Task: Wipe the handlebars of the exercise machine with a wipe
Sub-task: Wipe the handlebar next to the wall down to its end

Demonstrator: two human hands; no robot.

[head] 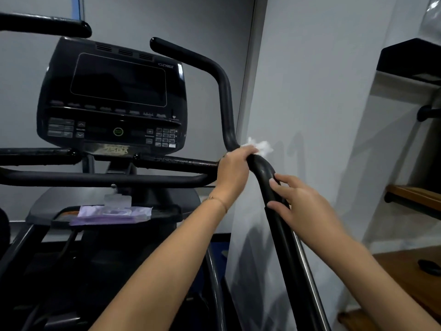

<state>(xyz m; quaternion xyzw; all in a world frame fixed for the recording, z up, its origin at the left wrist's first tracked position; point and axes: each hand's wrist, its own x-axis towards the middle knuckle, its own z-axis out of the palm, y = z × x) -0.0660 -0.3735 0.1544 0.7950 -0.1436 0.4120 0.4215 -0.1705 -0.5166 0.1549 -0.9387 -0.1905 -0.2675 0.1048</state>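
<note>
The black right handlebar [263,172] of the exercise machine bends upward beside the wall. My left hand [235,168] grips a white wipe [260,145] wrapped over the bar at its bend; the wipe's crumpled end sticks out to the right. My right hand [301,204] rests on the same bar just below, thumb and fingers lightly curled around it. The bar's upper part [224,87] rises and curves left above the console.
The dark console [114,96] sits centre left, with horizontal black bars [100,179] below it. A purple wipe pack [112,215] lies on the machine's tray. A grey wall [310,91] runs close on the right; wooden stairs [415,197] lie beyond.
</note>
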